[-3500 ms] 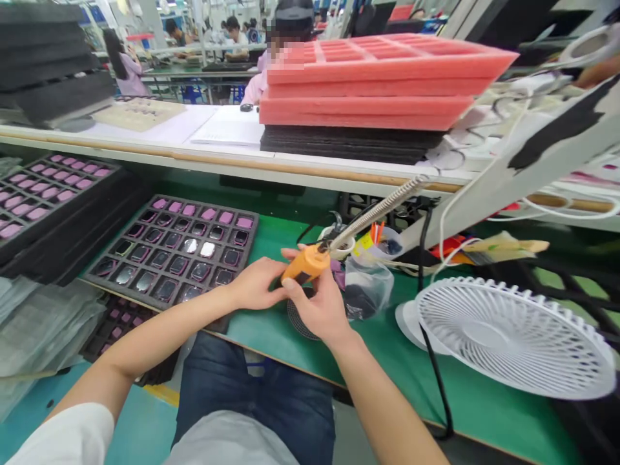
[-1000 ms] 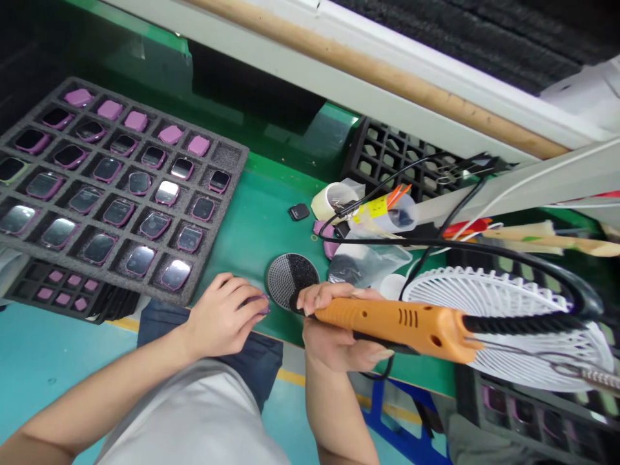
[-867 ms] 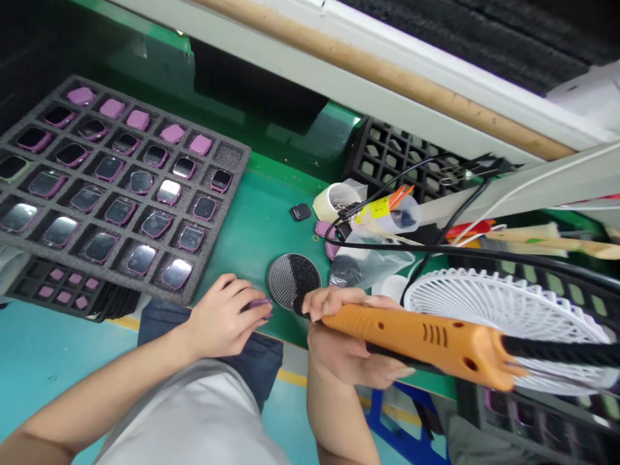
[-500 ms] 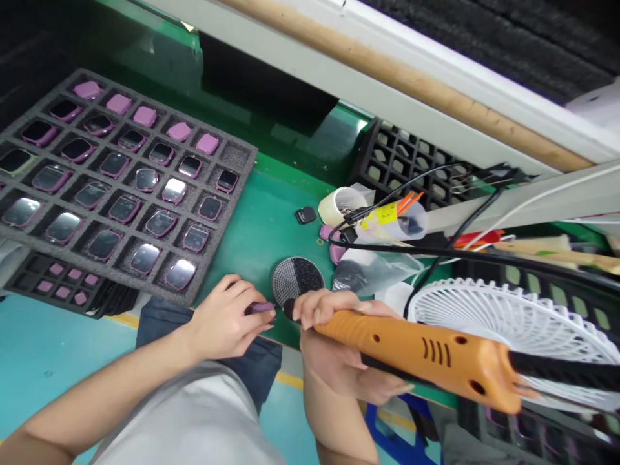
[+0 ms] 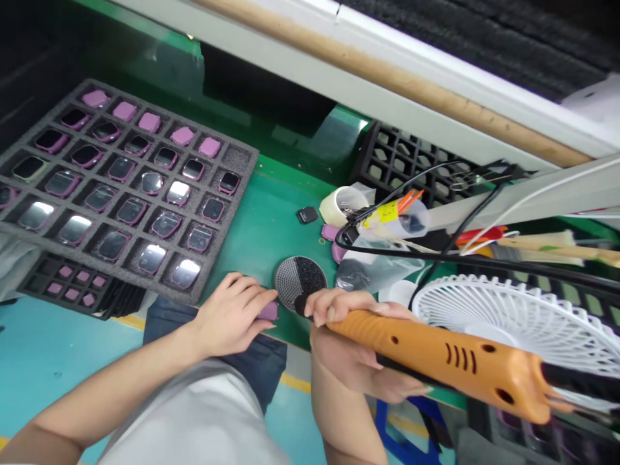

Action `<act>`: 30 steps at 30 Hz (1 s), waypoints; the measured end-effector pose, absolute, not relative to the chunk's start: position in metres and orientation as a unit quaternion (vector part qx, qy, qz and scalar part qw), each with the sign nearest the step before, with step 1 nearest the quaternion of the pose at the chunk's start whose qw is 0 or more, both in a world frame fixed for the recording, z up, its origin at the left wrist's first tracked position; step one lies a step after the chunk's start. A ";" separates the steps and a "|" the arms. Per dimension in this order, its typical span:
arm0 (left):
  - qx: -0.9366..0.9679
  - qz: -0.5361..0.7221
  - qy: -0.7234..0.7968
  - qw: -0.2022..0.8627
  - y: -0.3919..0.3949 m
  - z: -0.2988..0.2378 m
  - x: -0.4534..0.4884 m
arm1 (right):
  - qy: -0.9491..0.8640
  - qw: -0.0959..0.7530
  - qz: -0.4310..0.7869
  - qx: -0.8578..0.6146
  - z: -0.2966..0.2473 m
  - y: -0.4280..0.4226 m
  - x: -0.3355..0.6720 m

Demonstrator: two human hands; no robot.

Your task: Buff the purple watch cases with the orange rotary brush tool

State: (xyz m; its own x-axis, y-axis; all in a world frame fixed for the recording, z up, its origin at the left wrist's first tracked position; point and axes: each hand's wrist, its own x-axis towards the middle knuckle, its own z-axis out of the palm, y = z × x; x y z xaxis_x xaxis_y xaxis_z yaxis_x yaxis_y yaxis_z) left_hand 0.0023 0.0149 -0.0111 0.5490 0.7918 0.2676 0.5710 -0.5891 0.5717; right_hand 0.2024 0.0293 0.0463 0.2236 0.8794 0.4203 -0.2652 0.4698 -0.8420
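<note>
Orange ribbed tool in curled right fingers, smooth purple piece between pinched left fingers

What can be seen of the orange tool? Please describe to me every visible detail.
The orange tool has a long, plastic-looking body with a ribbed front, dark holes, slots and a black strip below. Its black front end is near the round disc; contact is unclear. A black sleeve meets its rear end. The right hand grips it near the front; it slants, partly hiding the white fan. Whether it runs cannot be told.
</note>
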 end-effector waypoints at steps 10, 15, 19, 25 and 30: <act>0.803 0.360 0.426 0.211 0.052 0.041 -0.050 | -0.450 0.745 0.413 -0.269 0.036 0.047 0.218; 0.780 0.349 0.500 0.143 0.199 0.068 -0.086 | -0.437 0.757 0.404 -0.269 0.030 0.047 0.215; 0.796 0.299 0.501 0.160 0.269 0.056 -0.079 | -0.432 0.758 0.403 -0.276 0.026 0.047 0.215; 0.836 0.224 0.455 0.210 0.260 0.029 -0.075 | -0.423 0.769 0.390 -0.278 0.028 0.047 0.213; 0.817 0.219 0.494 0.202 0.275 0.032 -0.098 | -0.428 0.768 0.391 -0.273 0.030 0.047 0.212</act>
State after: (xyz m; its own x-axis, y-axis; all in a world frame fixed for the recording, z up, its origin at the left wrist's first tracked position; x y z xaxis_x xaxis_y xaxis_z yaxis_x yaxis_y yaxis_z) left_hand -0.0978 0.2751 0.0324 0.4163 0.8954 0.1581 0.7179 -0.4305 0.5471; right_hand 0.2120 0.0467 0.0302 0.3283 0.8341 0.4433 -0.3676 0.5451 -0.7535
